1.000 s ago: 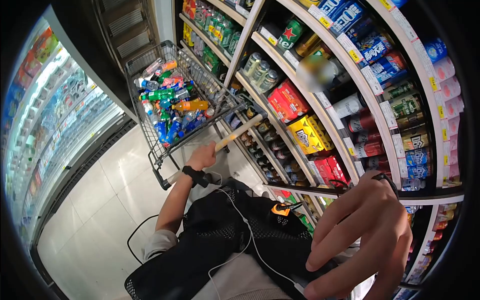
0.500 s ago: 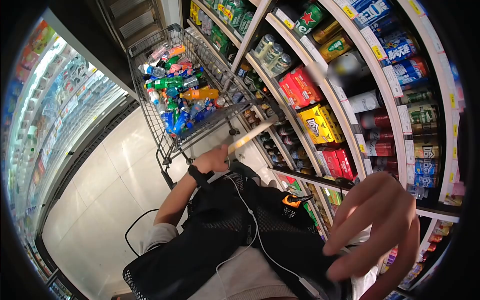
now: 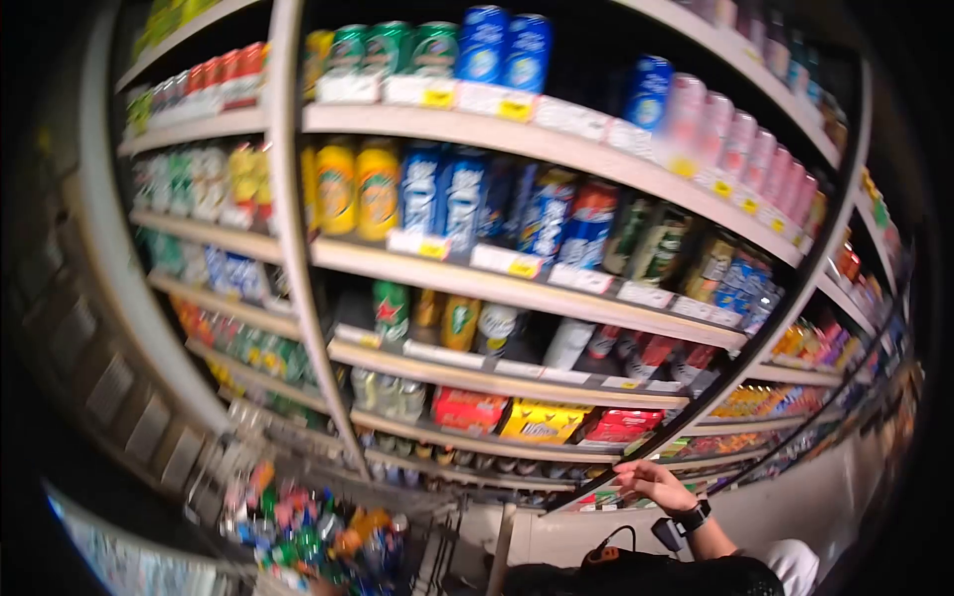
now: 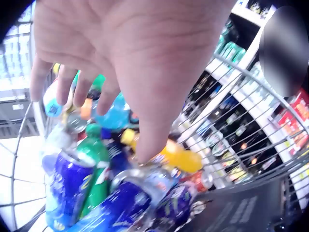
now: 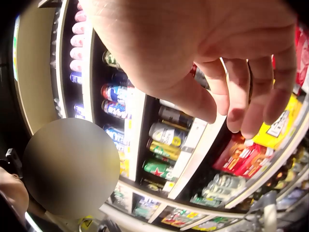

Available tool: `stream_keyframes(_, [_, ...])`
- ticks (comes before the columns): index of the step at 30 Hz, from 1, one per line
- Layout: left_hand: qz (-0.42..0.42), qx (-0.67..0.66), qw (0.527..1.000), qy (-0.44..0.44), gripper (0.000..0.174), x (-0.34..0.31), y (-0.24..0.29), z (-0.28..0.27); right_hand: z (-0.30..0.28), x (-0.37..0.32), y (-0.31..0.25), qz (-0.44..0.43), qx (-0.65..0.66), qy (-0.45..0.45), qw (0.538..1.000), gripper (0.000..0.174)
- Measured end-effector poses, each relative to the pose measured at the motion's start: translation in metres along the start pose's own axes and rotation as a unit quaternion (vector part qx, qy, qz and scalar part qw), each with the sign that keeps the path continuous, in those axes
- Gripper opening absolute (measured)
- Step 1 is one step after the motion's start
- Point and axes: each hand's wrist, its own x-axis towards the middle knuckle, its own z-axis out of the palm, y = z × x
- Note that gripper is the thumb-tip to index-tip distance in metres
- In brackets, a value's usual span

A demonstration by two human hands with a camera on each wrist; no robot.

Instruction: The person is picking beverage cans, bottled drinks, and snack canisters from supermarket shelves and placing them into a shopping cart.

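My right hand (image 3: 656, 487) is at the lower right of the head view, in front of the lower drink shelves. In the right wrist view its fingers (image 5: 236, 96) are loosely bent and hold nothing. My left hand (image 4: 130, 53) shows only in the left wrist view, fingers hanging loosely over the shopping cart's load with nothing in them. Beneath it lie a green bottle (image 4: 94, 159), a blue can (image 4: 72, 183) and an orange drink bottle (image 4: 181, 157). The wire shopping cart (image 4: 241, 77) surrounds them. Its handle (image 3: 502, 546) stands at the bottom of the head view.
Shelves (image 3: 556, 308) carry rows of cans, with yellow (image 3: 542, 420) and red (image 3: 467, 409) multipacks lower down. Pink cans (image 3: 715, 129) stand at the upper right. Cardboard-coloured stacked panels (image 3: 109, 387) line the left side. Pale floor (image 3: 795, 507) shows at right.
The head view has swung up to the shelves, and the cart now sits at lower left. My left hand has come off the cart handle; my right hand is farther from the head camera.
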Motion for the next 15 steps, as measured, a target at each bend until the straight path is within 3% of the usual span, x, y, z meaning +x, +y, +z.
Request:
stream_keyframes(5, [0.059,-0.049,0.996,-0.041,0.054,0.057,0.044,0.076,-0.013,-0.008,-0.021,0.021,-0.022,0.059,0.998,0.035])
stream_keyframes(15, [-0.017,-0.065,0.987,-0.143,0.049,-0.065,0.026,0.115,-0.013,0.009,-0.005,0.087,-0.036,0.036,0.995,0.034])
